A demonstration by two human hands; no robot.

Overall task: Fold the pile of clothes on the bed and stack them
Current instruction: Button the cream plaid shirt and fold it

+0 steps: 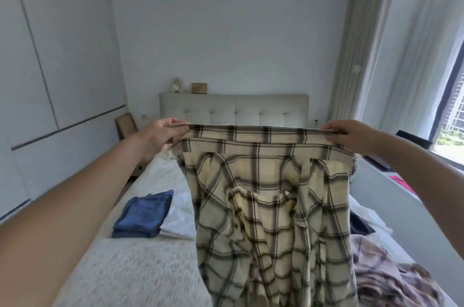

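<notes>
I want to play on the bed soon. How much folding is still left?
One thing looks done: folded blue jeans lie on the bed. Right now the left hand and right hand hold up a cream plaid shirt by its top edge, not yet folded. Still waiting: a white garment beside the jeans and a crumpled pinkish plaid garment on the right. So it's early.

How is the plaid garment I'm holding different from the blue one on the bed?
The plaid garment is cream with dark checks; the blue garment is plain. The plaid one hangs unfolded in the air, its top edge pinched by the left hand and right hand; the blue one lies folded flat on the bed, untouched. Both are clothes.
</notes>
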